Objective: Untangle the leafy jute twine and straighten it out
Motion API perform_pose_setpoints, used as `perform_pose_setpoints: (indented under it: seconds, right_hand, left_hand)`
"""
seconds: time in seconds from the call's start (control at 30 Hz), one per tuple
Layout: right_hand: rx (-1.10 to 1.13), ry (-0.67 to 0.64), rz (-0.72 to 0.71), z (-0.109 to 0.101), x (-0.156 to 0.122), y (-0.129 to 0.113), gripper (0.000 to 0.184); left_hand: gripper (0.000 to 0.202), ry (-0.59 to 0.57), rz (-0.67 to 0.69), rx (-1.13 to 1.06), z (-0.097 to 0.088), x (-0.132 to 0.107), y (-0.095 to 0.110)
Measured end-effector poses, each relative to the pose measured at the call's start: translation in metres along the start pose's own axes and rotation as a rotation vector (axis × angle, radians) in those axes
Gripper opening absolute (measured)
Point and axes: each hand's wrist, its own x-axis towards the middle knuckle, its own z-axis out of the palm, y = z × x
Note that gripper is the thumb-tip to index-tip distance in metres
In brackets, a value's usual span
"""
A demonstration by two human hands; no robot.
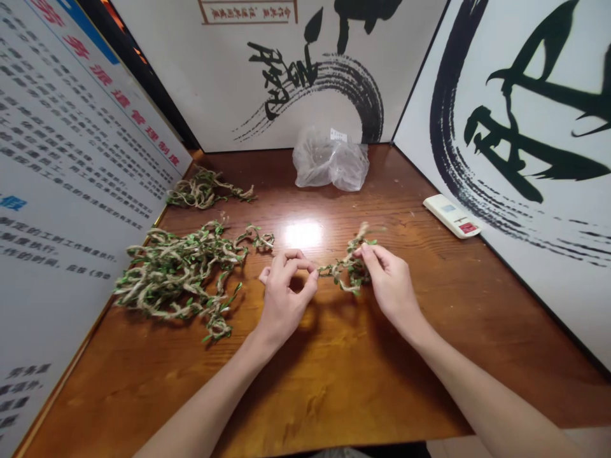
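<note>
A short length of jute twine with small green leaves (pixel 347 262) is stretched between my two hands over the wooden table (pixel 334 381). My left hand (pixel 285 294) pinches one end between thumb and forefinger. My right hand (pixel 389 278) is closed on the other, bunched end, which sticks up above the fingers. A big loose pile of the same leafy twine (pixel 179 273) lies to the left of my left hand, apart from it.
A smaller heap of twine (pixel 203 189) sits at the back left. A crumpled clear plastic bag (pixel 330 160) rests against the back panel. A white remote control (pixel 452 215) lies at the right. Printed panels wall in the table on three sides.
</note>
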Motion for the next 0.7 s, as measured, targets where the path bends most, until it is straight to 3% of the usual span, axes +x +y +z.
perform_pose_setpoints:
  seconds: [0.07, 0.17, 0.33, 0.43, 0.57, 0.7]
  right_hand:
    - [-0.005, 0.008, -0.046, -0.006, 0.0, -0.008, 0.043]
    - [0.016, -0.098, -0.185, -0.008, -0.005, -0.018, 0.038]
    - [-0.225, -0.251, -0.293, 0.002, -0.016, -0.019, 0.037]
    - [-0.118, -0.314, -0.251, 0.003, -0.015, -0.015, 0.025]
    - [0.12, -0.379, -0.095, -0.001, -0.008, -0.015, 0.019]
    - [0.084, -0.411, -0.122, -0.005, -0.006, -0.02, 0.021]
  left_hand:
    - [0.01, -0.033, 0.004, -0.062, 0.0, 0.0, -0.001]
    - [0.012, -0.073, 0.033, -0.227, 0.001, 0.001, -0.004]
    - [0.009, -0.054, 0.101, -0.283, 0.003, 0.002, -0.008]
    - [0.012, -0.088, 0.003, -0.35, 0.002, 0.001, -0.009]
    - [0.016, -0.132, -0.133, -0.494, 0.003, 0.001, -0.008]
    - [0.016, -0.103, -0.126, -0.521, 0.002, 0.004, -0.007]
